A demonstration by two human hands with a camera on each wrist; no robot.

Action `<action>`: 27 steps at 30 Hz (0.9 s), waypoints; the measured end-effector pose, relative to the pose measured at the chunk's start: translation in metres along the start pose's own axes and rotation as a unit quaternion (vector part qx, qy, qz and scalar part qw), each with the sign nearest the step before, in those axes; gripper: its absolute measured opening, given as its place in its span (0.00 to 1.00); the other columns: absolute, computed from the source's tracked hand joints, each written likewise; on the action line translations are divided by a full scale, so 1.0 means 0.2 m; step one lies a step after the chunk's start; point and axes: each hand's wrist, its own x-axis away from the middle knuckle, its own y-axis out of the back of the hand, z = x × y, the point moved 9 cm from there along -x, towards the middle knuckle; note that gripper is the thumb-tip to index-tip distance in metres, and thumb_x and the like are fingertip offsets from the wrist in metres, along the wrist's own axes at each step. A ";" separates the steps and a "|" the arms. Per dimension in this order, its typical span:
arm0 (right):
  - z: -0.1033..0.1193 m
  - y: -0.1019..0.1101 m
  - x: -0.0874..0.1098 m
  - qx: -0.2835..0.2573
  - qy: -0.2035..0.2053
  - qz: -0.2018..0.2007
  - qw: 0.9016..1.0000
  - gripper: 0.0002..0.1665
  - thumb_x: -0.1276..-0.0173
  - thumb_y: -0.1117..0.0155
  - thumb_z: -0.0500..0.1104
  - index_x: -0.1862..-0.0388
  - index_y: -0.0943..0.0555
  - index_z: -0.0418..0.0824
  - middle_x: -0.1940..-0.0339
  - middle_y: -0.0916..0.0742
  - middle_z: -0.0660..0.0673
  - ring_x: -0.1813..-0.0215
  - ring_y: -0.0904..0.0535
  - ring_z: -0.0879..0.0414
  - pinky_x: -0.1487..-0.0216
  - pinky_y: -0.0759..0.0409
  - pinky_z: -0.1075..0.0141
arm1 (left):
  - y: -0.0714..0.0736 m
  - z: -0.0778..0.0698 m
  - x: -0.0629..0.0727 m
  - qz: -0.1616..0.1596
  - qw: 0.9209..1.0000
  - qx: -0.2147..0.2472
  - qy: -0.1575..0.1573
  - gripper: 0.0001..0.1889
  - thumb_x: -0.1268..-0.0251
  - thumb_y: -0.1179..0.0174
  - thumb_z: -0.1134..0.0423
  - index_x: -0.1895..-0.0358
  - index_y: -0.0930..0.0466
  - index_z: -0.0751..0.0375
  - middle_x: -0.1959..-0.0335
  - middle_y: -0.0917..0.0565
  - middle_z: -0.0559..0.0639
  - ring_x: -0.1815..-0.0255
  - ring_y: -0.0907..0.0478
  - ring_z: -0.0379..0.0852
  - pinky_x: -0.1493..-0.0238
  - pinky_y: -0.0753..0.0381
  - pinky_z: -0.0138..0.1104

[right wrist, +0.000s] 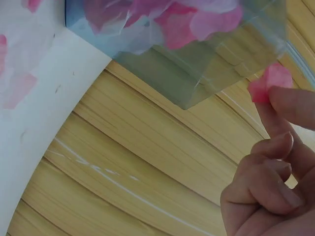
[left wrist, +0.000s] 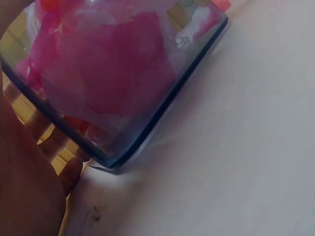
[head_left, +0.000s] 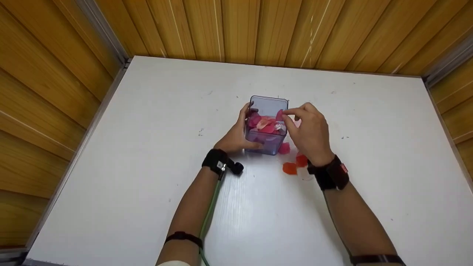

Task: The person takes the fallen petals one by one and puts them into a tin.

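Note:
A clear bluish plastic box (head_left: 266,144) stands on the white table, partly filled with pink and peach petals (head_left: 266,123). My left hand (head_left: 234,137) grips the box from its left side, thumb across the near wall and fingers behind. In the left wrist view the box's dark lower edge (left wrist: 147,129) and the pink petals inside (left wrist: 113,64) show close up. Between thumb and forefinger my right hand (head_left: 313,129) pinches a pink petal (right wrist: 270,82) at the box's right rim. The other fingers of that hand are curled.
On the table (head_left: 129,166), right of the box, lie a pink petal (head_left: 284,148), an orange petal (head_left: 290,168), a red petal (head_left: 302,160) and a whitish petal (head_left: 304,173). Yellow wood-look panels (head_left: 236,29) stand along the table's back and sides.

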 end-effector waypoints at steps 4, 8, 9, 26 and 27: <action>-0.02 -0.11 -0.10 0.032 -0.014 0.048 0.998 0.12 0.28 0.30 0.41 0.54 0.09 0.35 0.72 0.24 0.39 0.68 0.29 0.46 0.69 0.36 0.59 | -0.01 0.02 0.00 0.005 1.000 0.001 0.005 0.72 0.58 0.17 0.54 0.17 0.67 0.45 0.22 0.41 0.50 0.23 0.42 0.40 0.21 0.43 0.42; -0.06 -0.18 -0.14 0.045 -0.019 0.087 0.995 0.13 0.28 0.32 0.42 0.53 0.09 0.35 0.70 0.22 0.37 0.67 0.28 0.46 0.68 0.34 0.58 | -0.02 0.02 0.01 0.007 1.000 0.009 0.005 0.71 0.58 0.17 0.54 0.17 0.66 0.44 0.22 0.41 0.52 0.23 0.41 0.41 0.22 0.42 0.44; -0.06 -0.18 -0.14 0.040 -0.019 0.091 0.995 0.13 0.28 0.32 0.42 0.53 0.10 0.34 0.70 0.22 0.37 0.66 0.27 0.45 0.68 0.33 0.58 | -0.03 0.03 0.01 0.007 1.000 0.012 0.001 0.71 0.57 0.17 0.54 0.17 0.66 0.44 0.22 0.41 0.53 0.23 0.41 0.41 0.22 0.42 0.44; -0.28 0.17 0.26 0.033 -0.029 0.064 0.997 0.15 0.35 0.23 0.39 0.52 0.10 0.34 0.70 0.20 0.40 0.68 0.27 0.48 0.72 0.29 0.63 | 0.00 0.00 0.00 0.003 1.000 0.011 -0.003 0.72 0.59 0.17 0.56 0.17 0.66 0.45 0.22 0.41 0.50 0.23 0.43 0.40 0.21 0.45 0.41; -0.30 0.17 0.29 0.036 -0.029 0.075 0.996 0.15 0.36 0.22 0.39 0.52 0.10 0.34 0.70 0.20 0.41 0.69 0.27 0.49 0.73 0.30 0.64 | 0.00 0.00 0.00 0.004 1.000 0.010 -0.003 0.72 0.59 0.17 0.56 0.17 0.66 0.45 0.22 0.41 0.51 0.23 0.43 0.40 0.21 0.45 0.41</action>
